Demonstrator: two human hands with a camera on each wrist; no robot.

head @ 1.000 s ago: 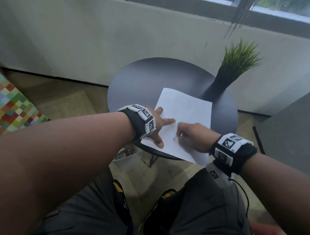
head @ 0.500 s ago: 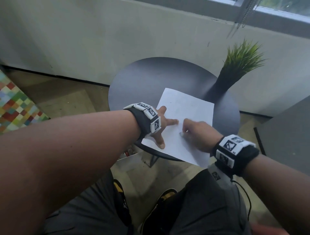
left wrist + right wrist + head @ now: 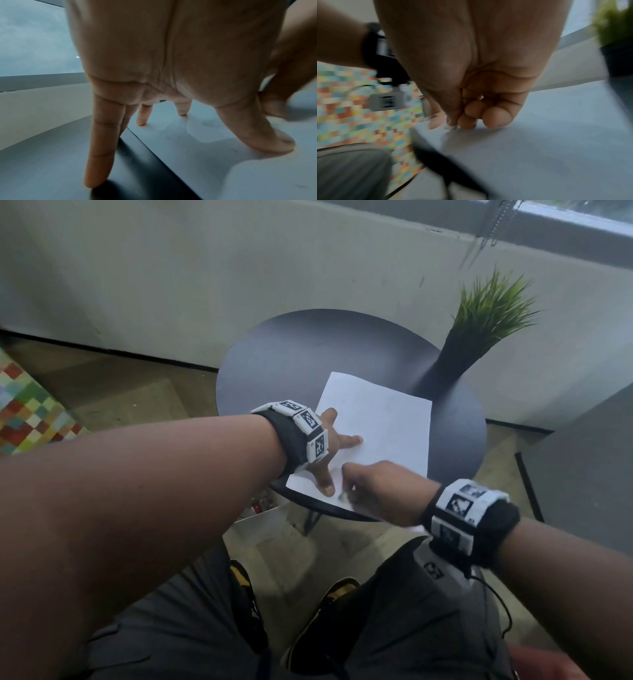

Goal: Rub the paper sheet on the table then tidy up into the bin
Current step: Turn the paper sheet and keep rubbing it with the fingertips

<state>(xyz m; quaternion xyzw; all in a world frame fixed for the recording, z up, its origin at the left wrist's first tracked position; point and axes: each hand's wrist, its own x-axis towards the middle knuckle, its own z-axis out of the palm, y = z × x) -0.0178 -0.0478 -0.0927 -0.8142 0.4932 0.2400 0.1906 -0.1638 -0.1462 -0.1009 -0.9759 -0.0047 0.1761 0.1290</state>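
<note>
A white paper sheet lies on the round dark table, its near edge hanging over the rim. My left hand presses it flat with spread, straight fingers near its left edge. In the left wrist view the thumb and two fingertips stand on the paper, while the little finger is on the bare table. My right hand is curled, its bunched fingertips down on the paper beside the left thumb. They seem to pinch a small eraser, mostly hidden and blurred.
A tall dark vase with green grass stands at the table's far right, close to the paper. A white bin sits on the floor under the table's near left edge. My knees and shoes are below, and a colourful rug lies at left.
My right hand slid away across the sheet, then came back toward the near edge and left, close to the left thumb. The left hand and paper stayed put.
</note>
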